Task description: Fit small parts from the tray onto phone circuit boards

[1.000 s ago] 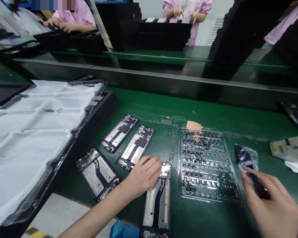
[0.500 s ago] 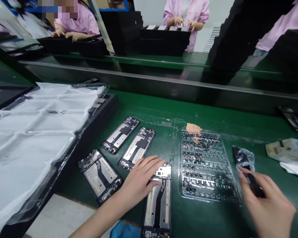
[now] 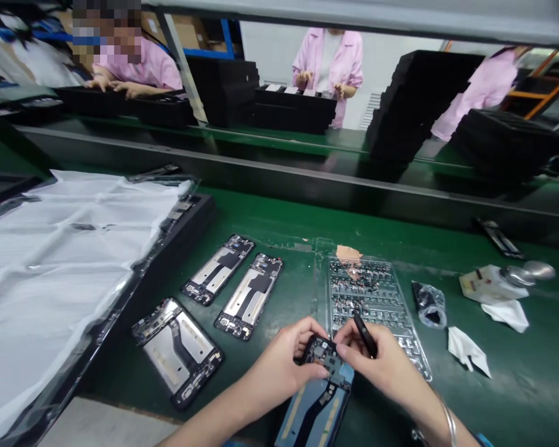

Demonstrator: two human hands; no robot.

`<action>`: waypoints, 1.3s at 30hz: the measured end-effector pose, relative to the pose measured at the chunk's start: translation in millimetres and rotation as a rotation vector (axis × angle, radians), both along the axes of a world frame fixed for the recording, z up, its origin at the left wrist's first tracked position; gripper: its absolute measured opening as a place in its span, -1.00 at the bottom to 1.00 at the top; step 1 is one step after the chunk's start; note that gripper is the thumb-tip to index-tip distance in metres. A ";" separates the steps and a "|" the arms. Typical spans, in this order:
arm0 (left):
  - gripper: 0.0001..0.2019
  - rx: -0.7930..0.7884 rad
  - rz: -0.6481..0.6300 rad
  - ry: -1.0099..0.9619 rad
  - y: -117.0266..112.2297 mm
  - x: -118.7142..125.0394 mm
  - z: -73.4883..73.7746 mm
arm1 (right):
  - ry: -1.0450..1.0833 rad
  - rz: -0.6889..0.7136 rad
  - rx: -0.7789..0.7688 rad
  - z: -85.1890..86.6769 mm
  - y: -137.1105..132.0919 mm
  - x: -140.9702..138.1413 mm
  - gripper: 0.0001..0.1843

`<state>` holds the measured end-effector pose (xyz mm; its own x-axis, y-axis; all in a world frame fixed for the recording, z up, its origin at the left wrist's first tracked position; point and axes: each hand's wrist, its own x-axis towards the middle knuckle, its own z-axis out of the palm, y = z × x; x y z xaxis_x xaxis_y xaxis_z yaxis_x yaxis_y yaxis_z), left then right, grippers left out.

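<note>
My left hand point(image 3: 295, 357) is closed around the upper left edge of an opened phone body point(image 3: 313, 413), its thumb lying over the circuit board. The phone is tilted, and its near end runs out of view. My right hand point(image 3: 377, 357) has a slim black tool point(image 3: 365, 336) between its fingers. Its fingertips meet the phone's top right corner; whether they pinch a small part there is hidden. Behind that hand lies a clear plastic tray point(image 3: 328, 292) with rows of tiny components. To the left rest a wide phone body point(image 3: 177, 354) and two narrower phone bodies point(image 3: 218, 269), point(image 3: 250, 297).
White sheeting point(image 3: 69, 248) covers a black tray stack at left. On the right are a small plastic bag point(image 3: 428, 304), a bottle point(image 3: 489, 284), a white tissue point(image 3: 468, 352) and another phone part point(image 3: 499, 238). Beyond a ledge point(image 3: 261, 167), people in pink work at black trays.
My left hand has lifted and tilted the phone's top end. My right hand has come left from beside the plastic bag to the phone, still with the black tool. The view has shifted.
</note>
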<state>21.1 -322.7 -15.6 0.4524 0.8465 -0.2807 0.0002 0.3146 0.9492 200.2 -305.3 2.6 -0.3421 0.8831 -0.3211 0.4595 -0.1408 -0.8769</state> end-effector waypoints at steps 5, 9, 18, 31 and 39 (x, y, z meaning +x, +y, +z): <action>-0.74 0.047 0.016 -0.023 7.4 14.6 -3.4 | -0.012 -0.056 0.037 -5.1 5.6 10.7 -0.89; -0.75 0.052 -0.012 -0.067 11.6 21.6 -6.4 | -0.007 -0.057 0.036 -8.1 10.4 17.3 -0.88; -0.76 0.135 0.066 -0.030 29.0 39.0 -16.7 | 0.026 -0.044 0.040 -17.2 13.4 30.5 -0.81; -0.80 0.081 0.068 -0.045 28.3 37.7 -15.4 | 0.054 0.046 0.001 -17.8 14.1 32.8 -0.75; -0.72 -0.119 -0.050 -0.228 31.8 27.2 -14.1 | 0.149 -0.067 -0.118 -14.7 16.0 29.9 -0.80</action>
<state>48.3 -290.9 -29.7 0.5558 0.7887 -0.2629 -0.1916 0.4292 0.8827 230.1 -289.4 -12.2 -0.3356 0.8646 -0.3739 0.3124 -0.2723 -0.9101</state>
